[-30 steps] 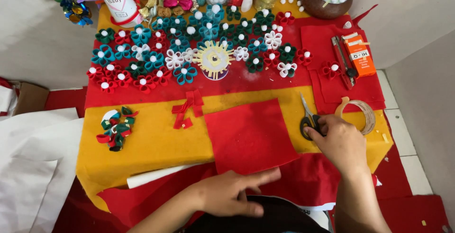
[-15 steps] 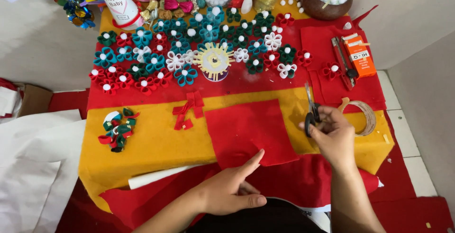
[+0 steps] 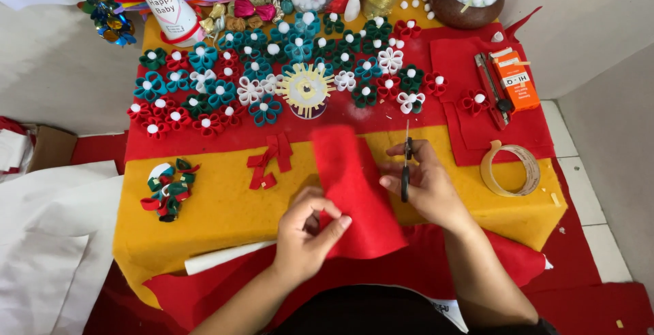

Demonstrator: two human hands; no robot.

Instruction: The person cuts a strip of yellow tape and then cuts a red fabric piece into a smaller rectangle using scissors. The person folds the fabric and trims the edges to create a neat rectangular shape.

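Left hand (image 3: 305, 229) pinches the near left edge of a red felt piece (image 3: 354, 192), thumb and fingers clenched on the cloth. Felt piece is lifted and folded, standing up off the worktop (image 3: 225, 205) at centre, its upper edge reaching toward the row of flowers.

Right hand (image 3: 426, 185) grips a pair of scissors (image 3: 406, 165), fingers through the dark handles, blades pointing away from the body, just beside the felt's right edge. Cannot tell whether the blades touch the cloth.

Worktop covering: yellow felt on the near half, red on the far half. Open yellow room left of the left hand, up to a small cluster of felt loops (image 3: 167, 188). Red felt scraps (image 3: 269, 161) lie just beside the lifted piece, to its left. A roll of tape (image 3: 509, 168) sits near the right edge, well apart from the scissors hand. Far half is crowded with felt flowers (image 3: 259, 83) in red, teal, green and white. Orange box (image 3: 514, 80) at far right. White paper roll (image 3: 228, 257) along the near edge.
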